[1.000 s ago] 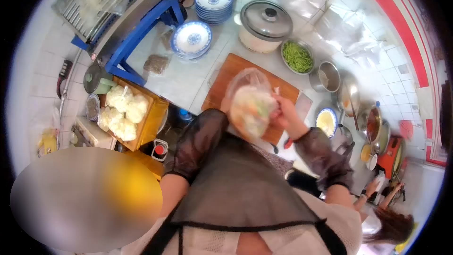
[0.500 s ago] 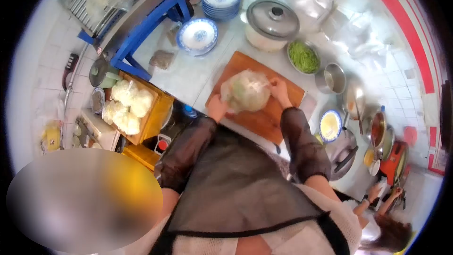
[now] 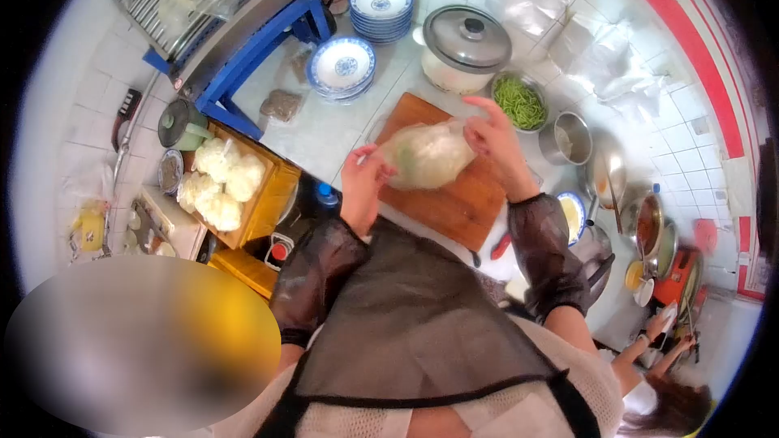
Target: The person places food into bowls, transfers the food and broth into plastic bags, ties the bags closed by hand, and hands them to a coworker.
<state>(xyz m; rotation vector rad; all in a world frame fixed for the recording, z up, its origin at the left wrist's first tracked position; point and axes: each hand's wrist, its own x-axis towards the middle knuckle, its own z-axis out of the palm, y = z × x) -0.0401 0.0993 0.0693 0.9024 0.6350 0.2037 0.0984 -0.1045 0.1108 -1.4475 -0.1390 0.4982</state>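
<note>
"Both hands look loose: the left hand (image 3: 363, 182) half-curled, the right hand (image 3: 495, 144) with fingers parted and raised. What do they have hold of?"

"They're at opposite ends of a clear plastic bag (image 3: 432, 156) with pale and greenish contents. The fingertips meet or nearly meet its edges, but whether they pinch the film I cannot tell."

"So where exactly is the bag?"

"Between the two hands, over the far part of the wooden board (image 3: 454, 209). I can't tell whether its underside rests fully on the wood."

"And what has changed?"

"A second ago it was up near the body, above the board, with the right hand gripping its side. Half a second ago it looked broad and round, fingers close against it. Now it looks longer and lower, and the fingers have lifted."

"Meaning what?"

"I'd judge the hands carry little of its weight now and are working at the film instead."

"Anything close to the grip?"

"Just beyond the right hand, a bowl of green vegetables (image 3: 520, 104); farther out from both hands, a lidded pot (image 3: 466, 40)."
</note>
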